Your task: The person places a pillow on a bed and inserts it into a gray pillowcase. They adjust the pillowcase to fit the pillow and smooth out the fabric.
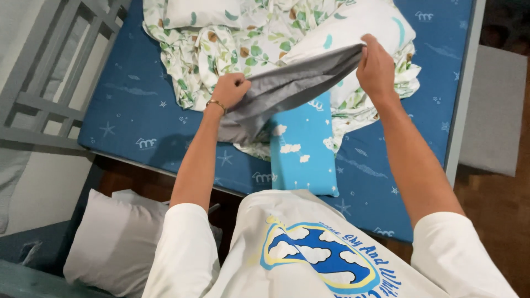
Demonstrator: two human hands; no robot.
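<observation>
My left hand (pixel 231 89) and my right hand (pixel 375 69) both grip a grey pillowcase (pixel 287 88) and hold it stretched between them above the bed. A gold bracelet sits on my left wrist. Under the pillowcase lies a light blue pillow (pixel 303 146) with white clouds, its near end at the bed's front edge. Behind it a crumpled white sheet with green leaves (pixel 248 44) is piled on the dark blue mattress (pixel 132 110).
A grey wooden bed rail (pixel 49 72) stands at the left. A grey pillow (pixel 116 243) lies on the floor below the bed at lower left. A pale grey mat (pixel 494 110) covers the wooden floor to the right.
</observation>
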